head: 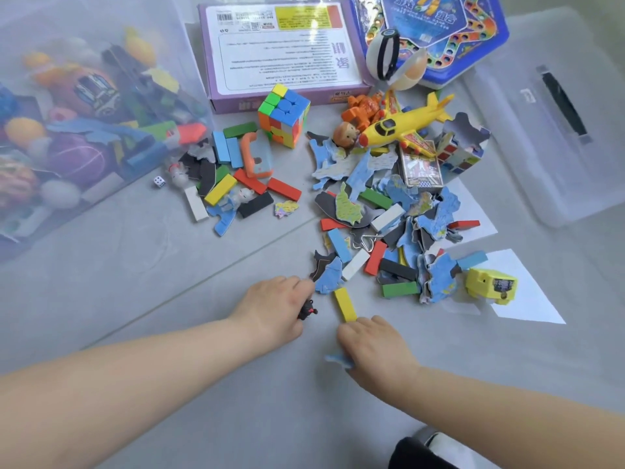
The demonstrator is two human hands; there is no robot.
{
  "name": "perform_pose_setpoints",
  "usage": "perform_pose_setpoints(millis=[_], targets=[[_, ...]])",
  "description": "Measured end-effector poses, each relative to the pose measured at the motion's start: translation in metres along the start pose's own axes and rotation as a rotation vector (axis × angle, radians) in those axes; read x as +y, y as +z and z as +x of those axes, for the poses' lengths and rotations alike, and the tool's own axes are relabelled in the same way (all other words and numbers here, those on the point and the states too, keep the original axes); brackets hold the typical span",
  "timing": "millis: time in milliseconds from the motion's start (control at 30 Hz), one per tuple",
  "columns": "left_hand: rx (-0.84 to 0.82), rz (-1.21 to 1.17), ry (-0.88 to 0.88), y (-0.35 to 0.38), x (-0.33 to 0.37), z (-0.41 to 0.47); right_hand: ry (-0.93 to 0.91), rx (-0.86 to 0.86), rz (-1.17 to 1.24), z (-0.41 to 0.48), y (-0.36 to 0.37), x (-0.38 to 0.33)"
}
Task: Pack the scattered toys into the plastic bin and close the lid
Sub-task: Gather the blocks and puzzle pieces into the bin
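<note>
— Where are the toys (389, 211)?
— Mostly strewn on the floor (169, 299), between the part-filled plastic bin (101, 96) on the left and its lid (558, 113) on the right.
— And the hands?
— The left hand (274, 306) is curled round a small black figure (307, 309). The right hand (375, 346) covers a blue puzzle piece (338, 359); I cannot tell whether it grips it.

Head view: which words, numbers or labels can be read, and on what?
"象棋", apparently, upside down on the purple box; its barcode and small print are too small.
On the blue game box: Chinese title, blurred and cut off.
On the card pack and yellow plane: blurred print.
</note>
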State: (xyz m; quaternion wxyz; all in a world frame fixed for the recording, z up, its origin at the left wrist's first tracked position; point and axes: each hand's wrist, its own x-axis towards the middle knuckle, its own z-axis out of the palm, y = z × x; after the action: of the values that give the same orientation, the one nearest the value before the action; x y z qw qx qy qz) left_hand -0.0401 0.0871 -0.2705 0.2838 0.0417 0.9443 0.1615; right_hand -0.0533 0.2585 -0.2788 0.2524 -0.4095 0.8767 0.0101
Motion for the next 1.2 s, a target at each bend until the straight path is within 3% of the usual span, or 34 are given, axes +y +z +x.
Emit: perform_pose_setpoints(millis=[100, 167, 300, 433, 567, 667, 767, 933, 1067, 1200], targets=[[0.061, -0.262, -0.113, -0.006, -0.018, -0.008, 0.113, 0.129, 0.209, 0.010, -0.023, 0.002], [0.122, -0.356, -0.181, -0.009, -0.032, -0.014, 0.179, 0.056, 0.376, 0.016, -0.032, 0.005], [0.083, -0.416, -0.206, -0.018, -0.047, -0.019, 0.313, 0.060, 0.400, 0.024, -0.029, 0.003], [0.066, -0.353, -0.185, -0.037, -0.031, -0.008, 0.399, -0.049, 0.346, 0.027, -0.025, 0.002], [0.059, -0.174, -0.141, -0.045, -0.001, 0.023, 0.418, -0.039, 0.346, 0.026, -0.028, 0.010], [0.007, -0.045, -0.164, -0.038, 0.015, 0.041, 0.323, 0.135, 0.174, 0.013, -0.031, 0.026], [-0.022, 0.006, -0.197, -0.032, 0.022, 0.048, 0.293, 0.204, 0.057, 0.005, -0.035, 0.049], [-0.061, -0.003, -0.179, -0.028, 0.026, 0.053, 0.441, -0.077, 0.084, 0.003, -0.041, 0.071], [-0.038, 0.034, -0.140, -0.028, 0.022, 0.050, 0.472, -0.072, 0.100, 0.014, -0.049, 0.076], [0.000, -0.003, -0.126, -0.027, 0.009, 0.039, 0.389, -0.135, -0.009, 0.021, -0.055, 0.080]])
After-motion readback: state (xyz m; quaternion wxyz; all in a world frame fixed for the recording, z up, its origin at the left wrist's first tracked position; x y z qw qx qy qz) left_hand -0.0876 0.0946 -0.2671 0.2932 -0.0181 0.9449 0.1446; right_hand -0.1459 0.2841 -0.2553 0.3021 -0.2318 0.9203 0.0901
